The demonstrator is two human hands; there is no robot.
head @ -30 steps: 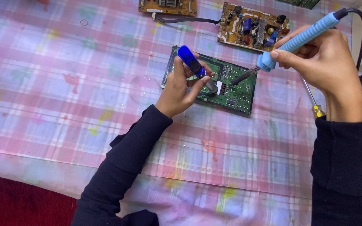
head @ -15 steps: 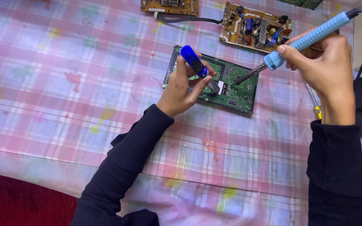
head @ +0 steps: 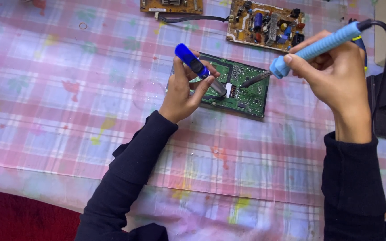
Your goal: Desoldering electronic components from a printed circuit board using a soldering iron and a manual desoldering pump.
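Green circuit board (head: pixel 242 87) flat on a pink checked tablecloth (head: pixel 68 111), under both hands. Left hand (head: pixel 185 91) curled around a blue desoldering pump (head: pixel 199 69), nozzle slanting down to the board's middle. Right hand (head: pixel 336 73), to the right of the board, pinching a blue-handled soldering iron (head: pixel 311 47), tip angled down-left close beside the nozzle. Brown circuit board (head: pixel 264 24) lying just beyond.

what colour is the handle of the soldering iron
Light blue, seen best in the head view: the soldering iron is held in the right hand.
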